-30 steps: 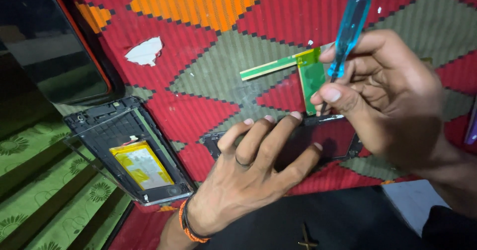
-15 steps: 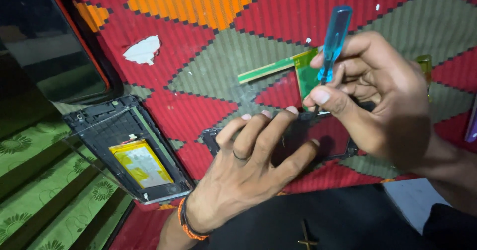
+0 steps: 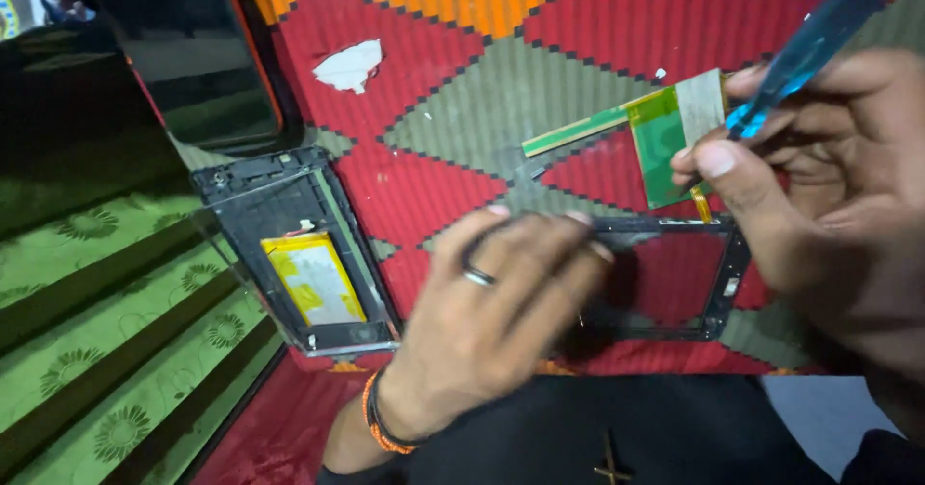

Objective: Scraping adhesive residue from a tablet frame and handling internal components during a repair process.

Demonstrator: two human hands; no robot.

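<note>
My left hand [image 3: 501, 302], with a ring on one finger and an orange wristband, lies flat with fingers together on a black phone frame [image 3: 718, 292] that rests on the patterned mat. My right hand [image 3: 829, 186] holds a blue-handled screwdriver [image 3: 809, 47] upright at the frame's upper right corner. Its thumb presses against a green and yellow flex board [image 3: 665, 143] that rises from the frame. A thin green strip [image 3: 578, 133] extends left from that board.
An opened phone body [image 3: 299, 254] with a yellow battery lies to the left on the red, grey and orange mat [image 3: 462, 90]. A dark screen panel [image 3: 193, 61] leans at upper left. A white scrap [image 3: 352, 64] lies above. A green floral cloth [image 3: 106, 331] covers the left side.
The view has shifted closer. My right hand with the screwdriver moved right and tilted; the green board is now more exposed beside my thumb. My left hand stays on the frame.
</note>
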